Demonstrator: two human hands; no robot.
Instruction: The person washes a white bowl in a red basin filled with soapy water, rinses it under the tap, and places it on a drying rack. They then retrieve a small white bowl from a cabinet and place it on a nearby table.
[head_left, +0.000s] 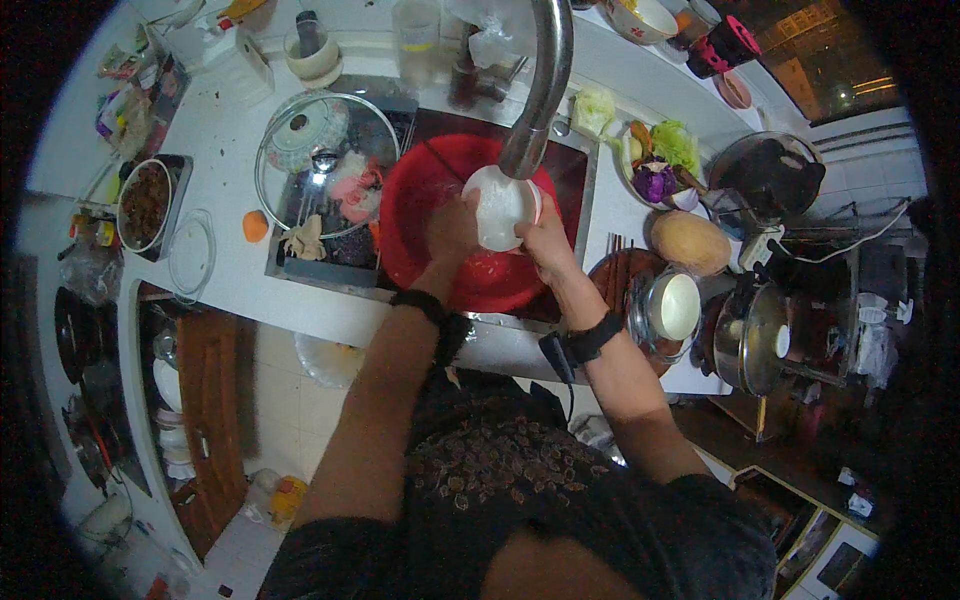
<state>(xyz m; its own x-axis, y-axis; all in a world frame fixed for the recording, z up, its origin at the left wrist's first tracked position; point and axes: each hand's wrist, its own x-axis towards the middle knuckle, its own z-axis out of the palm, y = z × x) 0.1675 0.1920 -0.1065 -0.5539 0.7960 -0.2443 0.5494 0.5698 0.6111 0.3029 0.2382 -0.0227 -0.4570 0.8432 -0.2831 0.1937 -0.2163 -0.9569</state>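
Note:
A white bowl (498, 206) is tilted under the metal faucet (525, 142), above a red plastic basin (420, 187) that sits in the sink. My right hand (546, 236) grips the bowl's rim at its right side, the thumb over the edge. At the bowl's left side is my left hand (454, 229); it is dim and blurred, its fingers partly hidden by the bowl, and its exact hold cannot be told. Some water lies in the basin's bottom. Both wrists wear dark bands.
Left of the basin, a glass lid (328, 97) leans over the sink's other part. A dish of dark food (145, 204) stands at far left. On the right are a plate of vegetables (660, 161), a yellowish melon or gourd (690, 242), stacked bowls (674, 306) and a lidded pan (754, 337).

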